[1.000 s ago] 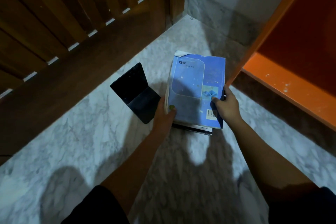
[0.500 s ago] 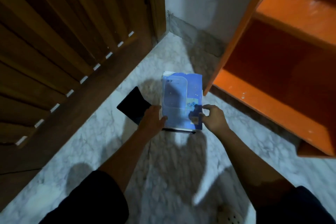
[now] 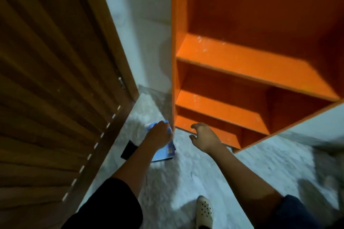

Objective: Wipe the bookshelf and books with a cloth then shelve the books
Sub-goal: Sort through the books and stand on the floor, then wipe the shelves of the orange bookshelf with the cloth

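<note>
A blue book lies low over the marble floor, just left of the orange bookshelf. My left hand lies across its cover, fingers curled over the far edge, and holds it. A dark edge shows under the book. My right hand hovers apart from the book, in front of the lowest shelf, fingers loosely curled and holding nothing. The shelves are bare with pale specks on them. No cloth is in view.
A flat black object lies on the floor beside my left forearm. A slatted wooden door fills the left side. A white wall runs between door and shelf. My foot in a pale shoe stands below.
My view has risen and pulled back, bringing more shelves into sight. My right hand has let go of the book and moved right toward the shelf. My left hand has shifted onto the cover.
</note>
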A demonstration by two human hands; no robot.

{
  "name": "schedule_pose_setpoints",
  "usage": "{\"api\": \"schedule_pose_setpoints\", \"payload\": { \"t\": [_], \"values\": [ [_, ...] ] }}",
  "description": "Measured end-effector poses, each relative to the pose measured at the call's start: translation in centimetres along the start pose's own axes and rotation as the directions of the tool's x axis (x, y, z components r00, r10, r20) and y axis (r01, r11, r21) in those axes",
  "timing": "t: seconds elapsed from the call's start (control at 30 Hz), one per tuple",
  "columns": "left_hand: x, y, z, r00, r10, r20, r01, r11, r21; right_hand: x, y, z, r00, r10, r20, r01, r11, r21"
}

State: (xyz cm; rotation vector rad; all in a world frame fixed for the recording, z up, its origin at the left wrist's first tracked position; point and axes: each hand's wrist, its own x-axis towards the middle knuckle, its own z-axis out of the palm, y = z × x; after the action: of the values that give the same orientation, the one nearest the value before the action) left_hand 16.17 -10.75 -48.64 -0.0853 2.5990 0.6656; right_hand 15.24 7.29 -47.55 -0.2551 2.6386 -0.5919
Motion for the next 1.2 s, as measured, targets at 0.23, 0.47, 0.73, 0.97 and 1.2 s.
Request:
{"api": "schedule_pose_setpoints", "payload": {
  "t": [0.23,0.47,0.73,0.97,1.2],
  "values": [
    [-3.7,11.1,-8.0,0.951,0.304,0.049,-0.308,0.945,0.107,-9.4,-1.6,-11.3,0.959,0.195,-0.204,-0.191,0.981,0.043],
    [-8.2,22.1,-11.9,0.83,0.542,0.135,-0.558,0.808,0.189,-18.7,-0.4,-18.2,0.831,0.385,-0.403,-0.363,0.922,0.134],
    [-12.3,37.8,-12.8,0.591,0.787,0.175,-0.805,0.563,0.188,-29.3,4.9,-26.8,0.616,0.539,-0.574,-0.512,0.828,0.229],
    [-15.3,52.9,-13.3,0.414,0.906,0.084,-0.901,0.394,0.182,-35.4,12.2,-37.9,0.494,0.536,-0.684,-0.525,0.811,0.257],
    [-17.6,66.8,-17.0,0.312,0.942,-0.121,-0.936,0.327,0.134,-39.3,18.5,-50.7,0.376,0.435,-0.818,-0.351,0.884,0.308]
  ]
}}
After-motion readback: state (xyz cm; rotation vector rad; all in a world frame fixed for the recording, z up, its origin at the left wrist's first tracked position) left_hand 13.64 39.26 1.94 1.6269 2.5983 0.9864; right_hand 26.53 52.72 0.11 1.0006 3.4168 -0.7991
